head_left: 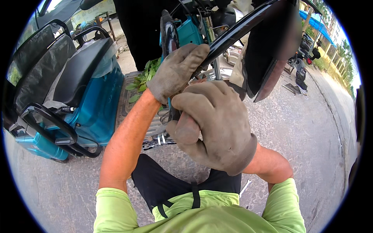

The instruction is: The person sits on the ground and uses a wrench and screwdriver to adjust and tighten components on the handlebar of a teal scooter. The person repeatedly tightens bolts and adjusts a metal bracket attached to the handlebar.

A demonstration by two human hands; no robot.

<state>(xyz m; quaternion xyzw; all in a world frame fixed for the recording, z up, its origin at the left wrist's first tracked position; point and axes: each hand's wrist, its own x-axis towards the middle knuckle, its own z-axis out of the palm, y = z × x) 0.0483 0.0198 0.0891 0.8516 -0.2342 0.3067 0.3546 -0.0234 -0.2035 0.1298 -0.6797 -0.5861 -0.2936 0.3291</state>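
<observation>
My gloved left hand [175, 72] is closed over a black metal tube [237, 29] that slants up to the right on a teal vehicle. Just below it and nearer me, my gloved right hand [217, 130] grips a reddish-brown round handle [187, 129], its end pointing toward me; whatever its far end touches is hidden behind the gloves. Behind my hands are a teal housing [187, 31] and a silver upright rod. Green leafy stems [143, 77] lie on the ribbed footboard [128, 106], left of my left hand.
Black padded seats [79, 72] on a teal base [101, 108] stand at left. A dark panel [262, 66] hangs at upper right. A silver wrench [244, 187] lies on the concrete by my right arm. Farther right are loose parts [295, 89], parked vehicles and a blue canopy [316, 25].
</observation>
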